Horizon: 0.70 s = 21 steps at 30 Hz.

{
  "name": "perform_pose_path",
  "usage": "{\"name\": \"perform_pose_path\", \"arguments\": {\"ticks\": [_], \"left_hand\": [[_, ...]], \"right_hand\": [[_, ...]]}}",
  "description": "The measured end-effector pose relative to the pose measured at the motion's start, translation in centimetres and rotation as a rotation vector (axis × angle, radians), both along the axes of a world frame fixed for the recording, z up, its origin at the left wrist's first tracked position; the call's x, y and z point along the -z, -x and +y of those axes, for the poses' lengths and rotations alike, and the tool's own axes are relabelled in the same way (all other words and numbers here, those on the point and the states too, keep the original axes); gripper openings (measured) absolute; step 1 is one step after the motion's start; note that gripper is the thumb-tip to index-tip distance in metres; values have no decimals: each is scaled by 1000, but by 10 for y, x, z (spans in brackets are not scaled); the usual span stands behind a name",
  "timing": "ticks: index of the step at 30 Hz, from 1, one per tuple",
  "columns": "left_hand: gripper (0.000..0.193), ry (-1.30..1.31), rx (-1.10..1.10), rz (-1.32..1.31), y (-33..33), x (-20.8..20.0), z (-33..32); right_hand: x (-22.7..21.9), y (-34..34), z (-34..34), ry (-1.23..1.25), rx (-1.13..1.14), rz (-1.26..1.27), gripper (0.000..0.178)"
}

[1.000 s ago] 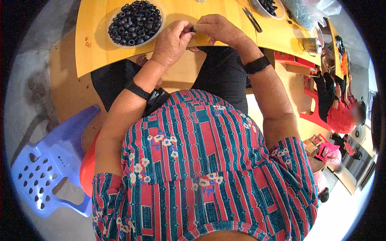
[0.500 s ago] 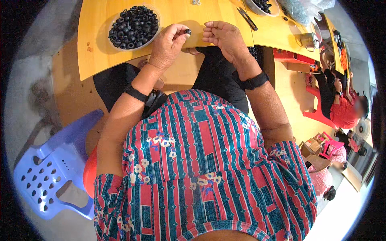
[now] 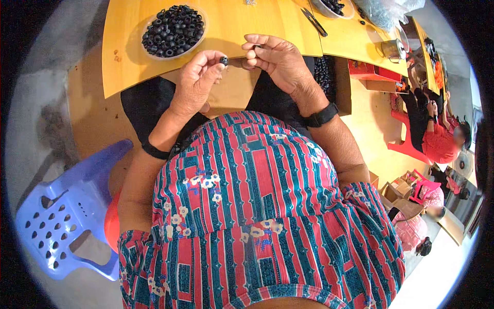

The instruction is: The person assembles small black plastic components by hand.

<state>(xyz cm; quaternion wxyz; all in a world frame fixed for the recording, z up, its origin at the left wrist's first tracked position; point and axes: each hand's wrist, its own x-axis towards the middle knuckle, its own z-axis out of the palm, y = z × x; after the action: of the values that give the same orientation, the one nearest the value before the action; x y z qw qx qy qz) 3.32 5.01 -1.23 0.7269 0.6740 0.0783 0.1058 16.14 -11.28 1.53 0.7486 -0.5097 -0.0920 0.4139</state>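
Note:
My left hand (image 3: 198,80) pinches a small round black plastic piece (image 3: 224,60) with a hole in its end, between thumb and fingertips. Facing it across a narrow gap, my right hand (image 3: 280,64) is closed at the fingertips on a tiny dark part (image 3: 257,47); too little of that part shows to tell its kind. Both hands are just over the near edge of the yellow table (image 3: 236,23). Left of them stands a clear plastic bowl (image 3: 206,27) heaped with similar black pieces (image 3: 172,32).
Black-handled snips (image 3: 315,22) lie right of my hands, below another bowl (image 3: 350,11) of black parts. A clear plastic bag (image 3: 388,15) and a metal cup (image 3: 393,50) are farther right. A blue plastic chair (image 3: 72,216) stands at left. A seated person in red (image 3: 445,141) is at right.
My left hand has drawn back toward me with the black piece. My right hand has shifted slightly left and nearer, its fingertips now closed on a tiny dark part.

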Motion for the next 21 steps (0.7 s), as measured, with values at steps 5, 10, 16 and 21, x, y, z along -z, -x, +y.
{"name": "perform_pose_path", "arguments": {"ticks": [5,10,16,21], "left_hand": [[20,66,-23,5,8,-6,2],[20,108,-17,-8,11,-8,4],[19,142,-4,-44,14,-8,4],[19,140,-8,-43,17,-6,4]], "right_hand": [[-12,10,5,40,-74,-66,26],[-13,15,11,94,-83,-176,26],[-14,20,13,90,-49,-280,21],[-22,27,12,166,-81,-406,20]]}}
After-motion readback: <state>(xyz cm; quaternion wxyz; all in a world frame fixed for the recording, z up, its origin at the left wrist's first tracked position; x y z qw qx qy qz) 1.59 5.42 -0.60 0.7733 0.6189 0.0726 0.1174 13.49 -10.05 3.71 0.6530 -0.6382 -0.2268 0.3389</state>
